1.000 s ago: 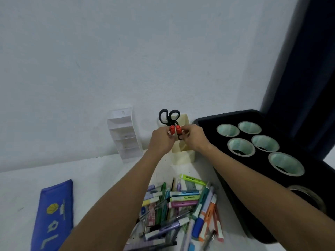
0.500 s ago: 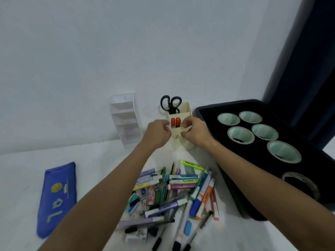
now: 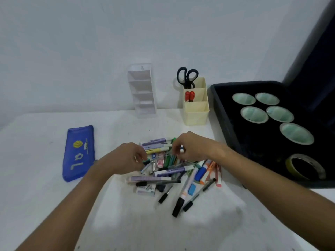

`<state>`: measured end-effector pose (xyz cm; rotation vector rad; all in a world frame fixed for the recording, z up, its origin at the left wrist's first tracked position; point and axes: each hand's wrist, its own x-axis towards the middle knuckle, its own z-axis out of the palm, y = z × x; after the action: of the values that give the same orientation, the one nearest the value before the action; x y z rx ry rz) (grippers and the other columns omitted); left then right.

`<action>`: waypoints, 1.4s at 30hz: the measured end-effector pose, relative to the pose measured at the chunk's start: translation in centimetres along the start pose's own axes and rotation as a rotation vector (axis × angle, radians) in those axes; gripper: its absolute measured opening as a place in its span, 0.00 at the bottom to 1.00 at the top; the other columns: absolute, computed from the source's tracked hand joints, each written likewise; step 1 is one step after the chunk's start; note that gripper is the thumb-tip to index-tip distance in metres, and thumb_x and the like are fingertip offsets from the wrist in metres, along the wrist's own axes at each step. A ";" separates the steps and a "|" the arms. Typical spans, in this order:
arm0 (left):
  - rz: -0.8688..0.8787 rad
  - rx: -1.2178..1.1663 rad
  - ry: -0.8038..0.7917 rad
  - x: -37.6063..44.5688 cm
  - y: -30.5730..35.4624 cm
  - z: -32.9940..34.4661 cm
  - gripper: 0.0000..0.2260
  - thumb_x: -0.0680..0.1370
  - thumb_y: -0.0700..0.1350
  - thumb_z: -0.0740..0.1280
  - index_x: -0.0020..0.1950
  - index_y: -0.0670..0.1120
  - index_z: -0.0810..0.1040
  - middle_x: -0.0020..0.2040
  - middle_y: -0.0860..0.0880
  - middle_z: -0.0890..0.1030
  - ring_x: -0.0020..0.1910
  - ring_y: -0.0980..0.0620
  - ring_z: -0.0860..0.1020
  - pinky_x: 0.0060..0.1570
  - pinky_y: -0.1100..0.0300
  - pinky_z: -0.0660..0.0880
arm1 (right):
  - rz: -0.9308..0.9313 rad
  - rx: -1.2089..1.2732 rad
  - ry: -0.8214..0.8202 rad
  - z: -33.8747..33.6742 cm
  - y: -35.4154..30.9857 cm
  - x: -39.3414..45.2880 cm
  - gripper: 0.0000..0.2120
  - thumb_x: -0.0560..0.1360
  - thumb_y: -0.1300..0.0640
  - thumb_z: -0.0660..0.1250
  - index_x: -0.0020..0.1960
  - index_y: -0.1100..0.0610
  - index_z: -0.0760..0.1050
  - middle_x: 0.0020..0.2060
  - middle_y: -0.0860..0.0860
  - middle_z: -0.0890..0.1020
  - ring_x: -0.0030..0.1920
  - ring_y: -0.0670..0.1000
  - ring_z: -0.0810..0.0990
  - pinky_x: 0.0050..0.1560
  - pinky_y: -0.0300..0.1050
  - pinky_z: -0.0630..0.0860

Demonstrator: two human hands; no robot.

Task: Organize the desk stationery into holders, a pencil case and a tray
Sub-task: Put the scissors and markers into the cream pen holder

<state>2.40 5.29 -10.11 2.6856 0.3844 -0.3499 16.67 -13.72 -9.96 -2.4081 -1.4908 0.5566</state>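
Both the left hand (image 3: 125,158) and right hand (image 3: 190,149) are held with curled fingers over the pen pile (image 3: 174,169), whose pens lie mostly crosswise; any actual pinch cannot be told.

A desk in a home or office study corner: a white desktop (image 3: 54,205) against a plain wall (image 3: 108,42), bearing a pile of pens (image 3: 174,171), a cream holder (image 3: 196,113), a pencil case (image 3: 78,153) and a tray (image 3: 228,124) of tape rolls
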 end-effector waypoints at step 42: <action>0.157 -0.190 0.242 3.5 8.6 5.5 0.06 0.75 0.44 0.67 0.50 0.47 0.81 0.42 0.49 0.80 0.37 0.52 0.76 0.40 0.61 0.74 | -0.012 0.209 0.524 0.0 2.6 -9.3 0.10 0.75 0.60 0.68 0.57 0.55 0.79 0.48 0.44 0.80 0.48 0.44 0.78 0.51 0.38 0.76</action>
<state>7.36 -3.85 -12.99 2.5549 0.2590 0.0566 15.02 -23.26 -9.32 -2.1537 -1.1558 0.0568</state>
